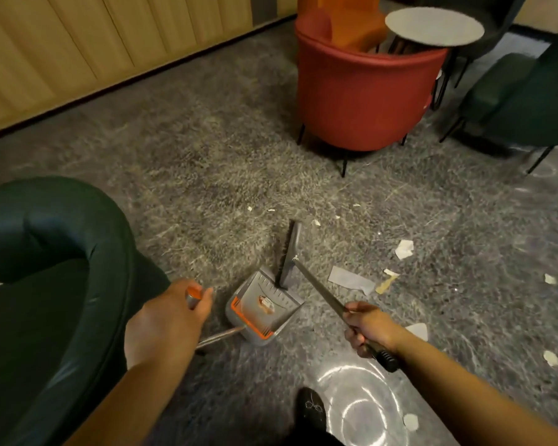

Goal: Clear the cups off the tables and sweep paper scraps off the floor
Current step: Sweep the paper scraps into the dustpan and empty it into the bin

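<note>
Gripping the broom [316, 286] shaft with my right hand [366, 326], left hand [171, 312] clutching the dustpan [261, 305] handle, I'm herding paper scraps [351, 280] lying just right of the pan; they're featherlight, flutter-prone, so I'm sweeping, not pinching.

Open carpet [190, 162] lies ahead, between the green armchair [45, 268] at left and the red armchair [361, 91] beyond. The dustpan [261, 304] and broom head [289, 252] occupy the near centre. Paper scraps [351, 280] litter the floor at right.
</note>
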Action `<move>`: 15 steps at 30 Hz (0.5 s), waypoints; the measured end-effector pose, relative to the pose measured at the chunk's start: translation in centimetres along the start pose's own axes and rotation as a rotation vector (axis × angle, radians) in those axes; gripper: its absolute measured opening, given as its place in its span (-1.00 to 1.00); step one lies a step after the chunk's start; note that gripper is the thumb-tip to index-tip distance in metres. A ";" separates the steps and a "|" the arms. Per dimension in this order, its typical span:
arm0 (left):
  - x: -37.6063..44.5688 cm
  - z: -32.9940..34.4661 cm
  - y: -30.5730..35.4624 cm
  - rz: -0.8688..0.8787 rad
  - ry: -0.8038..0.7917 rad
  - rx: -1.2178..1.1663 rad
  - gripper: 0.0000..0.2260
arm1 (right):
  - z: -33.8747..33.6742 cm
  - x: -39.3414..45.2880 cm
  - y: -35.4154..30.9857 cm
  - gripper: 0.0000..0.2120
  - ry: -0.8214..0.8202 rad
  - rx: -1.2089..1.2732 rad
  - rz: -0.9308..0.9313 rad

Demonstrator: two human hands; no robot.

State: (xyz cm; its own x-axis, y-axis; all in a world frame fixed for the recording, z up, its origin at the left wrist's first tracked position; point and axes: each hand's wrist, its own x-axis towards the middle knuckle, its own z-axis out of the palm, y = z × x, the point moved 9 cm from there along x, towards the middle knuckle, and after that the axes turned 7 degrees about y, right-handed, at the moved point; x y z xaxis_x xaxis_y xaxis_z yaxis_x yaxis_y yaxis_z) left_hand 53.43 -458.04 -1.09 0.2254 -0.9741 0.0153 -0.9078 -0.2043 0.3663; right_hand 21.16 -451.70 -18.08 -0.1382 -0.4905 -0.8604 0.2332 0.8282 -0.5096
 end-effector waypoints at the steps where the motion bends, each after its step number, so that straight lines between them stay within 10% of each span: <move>1: 1.5 0.0 0.5 -0.003 -0.001 0.001 -0.78 | 0.6 0.7 -1.5 -0.88 -0.014 -0.022 0.010; 15: 24.4 1.9 0.6 -0.017 0.017 0.071 -0.75 | 12.6 12.1 -18.4 -0.95 -0.084 -0.095 0.045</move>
State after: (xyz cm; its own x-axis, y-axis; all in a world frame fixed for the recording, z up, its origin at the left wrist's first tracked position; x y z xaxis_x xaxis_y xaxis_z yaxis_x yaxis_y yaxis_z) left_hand 57.71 -482.17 -2.31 0.2468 -0.9687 0.0254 -0.9264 -0.2282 0.2994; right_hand 27.34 -476.24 -19.14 -0.0475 -0.4701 -0.8813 0.1445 0.8698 -0.4717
